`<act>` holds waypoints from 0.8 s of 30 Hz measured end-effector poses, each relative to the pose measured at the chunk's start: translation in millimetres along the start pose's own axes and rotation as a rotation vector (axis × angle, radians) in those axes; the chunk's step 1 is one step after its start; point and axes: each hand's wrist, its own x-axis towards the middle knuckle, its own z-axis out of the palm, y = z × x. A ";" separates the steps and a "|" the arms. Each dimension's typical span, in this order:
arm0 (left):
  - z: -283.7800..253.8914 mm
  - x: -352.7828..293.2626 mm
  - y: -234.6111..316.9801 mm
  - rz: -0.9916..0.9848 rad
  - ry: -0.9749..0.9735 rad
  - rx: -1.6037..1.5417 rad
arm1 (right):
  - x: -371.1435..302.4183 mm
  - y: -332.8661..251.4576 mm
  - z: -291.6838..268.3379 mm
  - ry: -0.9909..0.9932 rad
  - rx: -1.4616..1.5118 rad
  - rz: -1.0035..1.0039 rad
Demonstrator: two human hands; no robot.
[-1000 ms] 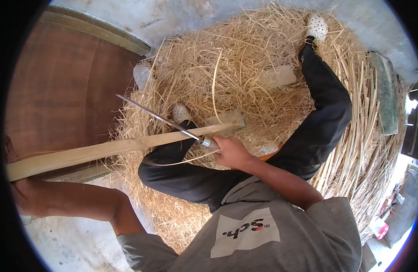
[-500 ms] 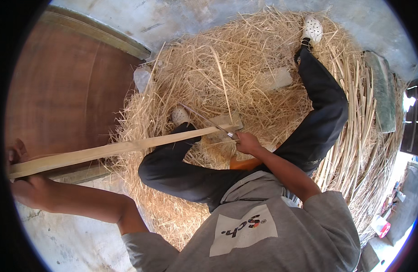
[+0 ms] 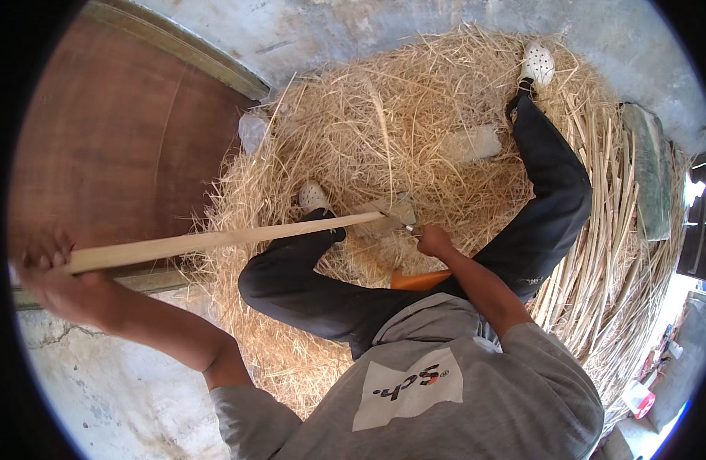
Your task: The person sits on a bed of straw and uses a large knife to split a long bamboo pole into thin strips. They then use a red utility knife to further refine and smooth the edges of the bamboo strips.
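Note:
A long, pale bamboo strip (image 3: 215, 241) runs from the far left across my bent left leg, narrowing toward the middle. My left hand (image 3: 58, 272) grips its wide end, the fingers slightly blurred. My right hand (image 3: 435, 241) is closed round the handle of a knife (image 3: 408, 228), its thin blade pointing up-left and looking short from this angle. The blade lies close by the strip's narrow tip; I cannot tell whether they touch. Beneath that tip, a flat greyish block (image 3: 403, 211) rests on the shavings.
Pale shavings (image 3: 338, 115) cover the floor around my legs. Long split strips (image 3: 598, 230) are piled on the right beside a greenish slab (image 3: 646, 176). A brown door (image 3: 123, 130) stands at left, a wall (image 3: 368, 27) behind. An orange seat (image 3: 416, 280) is under me.
My right hand has moved slightly right, and the knife blade has turned, now appearing shorter. My left hand has shifted right and up, its end of the strip rising.

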 end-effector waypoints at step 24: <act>-7.2 9.7 -32.6 0.065 -0.114 0.136 | -33.8 -118.5 -49.0 0.132 0.232 -0.491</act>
